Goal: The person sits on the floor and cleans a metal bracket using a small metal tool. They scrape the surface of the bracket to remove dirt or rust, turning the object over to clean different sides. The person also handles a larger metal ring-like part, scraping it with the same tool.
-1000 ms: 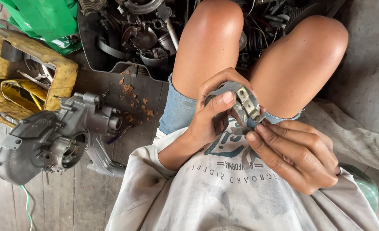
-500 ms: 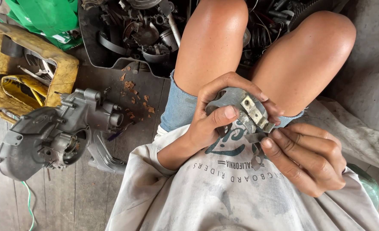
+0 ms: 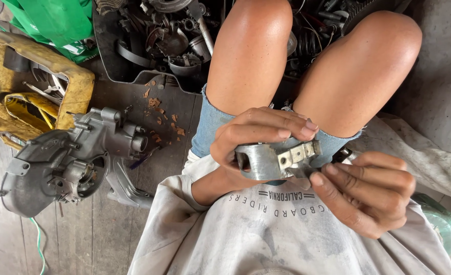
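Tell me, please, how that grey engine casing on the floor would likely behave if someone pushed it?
The grey engine casing looks like cast metal, so probably rigid and heavy. It lies flat on the wooden floor, so it would likely scrape rather than roll. Its jutting lugs might snag.

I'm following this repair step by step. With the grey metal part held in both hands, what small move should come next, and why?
Probably a small turn of the grey metal part toward the camera. The left hand wraps over its curved body and hides much of it, while the right hand only touches the end near the slotted bracket. Turning it would likely expose the covered side.
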